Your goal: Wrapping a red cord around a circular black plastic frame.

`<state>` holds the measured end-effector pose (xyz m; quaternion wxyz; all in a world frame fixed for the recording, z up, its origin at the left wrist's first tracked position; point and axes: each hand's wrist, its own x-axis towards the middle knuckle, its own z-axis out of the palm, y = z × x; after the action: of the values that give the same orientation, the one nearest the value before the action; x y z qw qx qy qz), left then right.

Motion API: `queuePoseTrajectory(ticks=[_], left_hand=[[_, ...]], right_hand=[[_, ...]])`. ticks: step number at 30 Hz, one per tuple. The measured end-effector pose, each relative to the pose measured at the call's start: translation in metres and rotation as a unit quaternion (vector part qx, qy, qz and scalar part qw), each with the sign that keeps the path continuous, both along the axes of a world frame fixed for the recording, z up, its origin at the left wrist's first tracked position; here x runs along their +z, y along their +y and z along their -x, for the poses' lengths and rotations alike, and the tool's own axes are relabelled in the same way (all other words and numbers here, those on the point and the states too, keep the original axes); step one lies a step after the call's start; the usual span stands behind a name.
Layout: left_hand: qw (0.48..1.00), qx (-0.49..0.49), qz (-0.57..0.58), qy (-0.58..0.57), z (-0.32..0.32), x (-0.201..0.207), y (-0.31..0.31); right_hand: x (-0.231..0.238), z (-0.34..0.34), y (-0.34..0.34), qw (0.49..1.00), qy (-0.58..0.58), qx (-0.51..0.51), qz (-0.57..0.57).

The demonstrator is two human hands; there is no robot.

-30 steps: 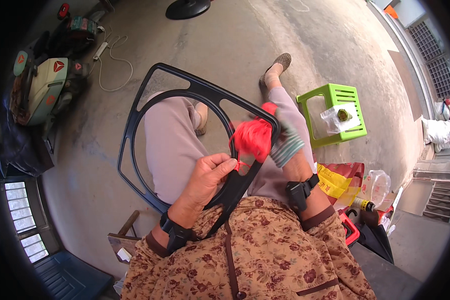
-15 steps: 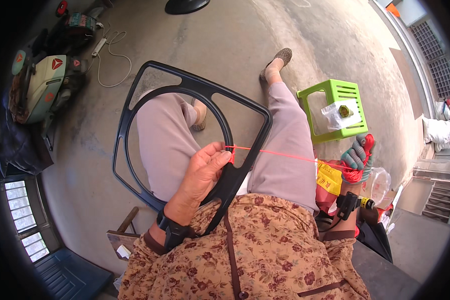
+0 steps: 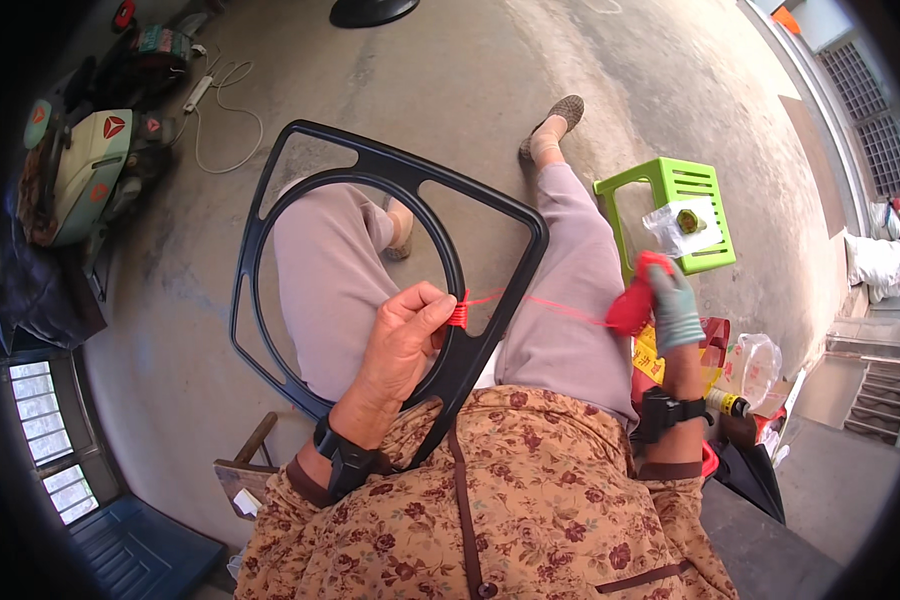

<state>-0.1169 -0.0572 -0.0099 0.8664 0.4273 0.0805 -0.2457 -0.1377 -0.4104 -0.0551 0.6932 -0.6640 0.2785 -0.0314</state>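
Frame (image 3: 388, 170), black, over lap (image 3: 335, 260) | left hand (image 3: 405, 340) pinches it, fingers closed at red string wraps (image 3: 459, 314), probably steadying them | gloved right hand (image 3: 675, 310) (blurred) grips string bundle (image 3: 630, 308) off right, apparently keeping strands (image 3: 570, 311) untangled

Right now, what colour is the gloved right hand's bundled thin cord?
Red; the bundled thin cord shows best in the head view.

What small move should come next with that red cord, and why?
Perhaps bring the right hand to the frame and pass the cord around it, beside the red turns: the left hand grips the frame there, and the cord runs from those turns to the bundle in the right hand.
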Motion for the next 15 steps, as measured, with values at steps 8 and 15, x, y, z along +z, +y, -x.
queuePoseTrajectory(ticks=[8, 15], left_hand=[[0.997, -0.063, 0.019, 0.027, 0.001, -0.004, -0.001], [0.994, -0.063, 0.035, 0.086, 0.006, -0.001, -0.008]], right_hand=[[0.022, -0.076, 0.164, 0.980, -0.174, 0.085, 0.042], [0.038, -0.078, 0.207, 0.832, 0.100, 0.265, -0.477]])
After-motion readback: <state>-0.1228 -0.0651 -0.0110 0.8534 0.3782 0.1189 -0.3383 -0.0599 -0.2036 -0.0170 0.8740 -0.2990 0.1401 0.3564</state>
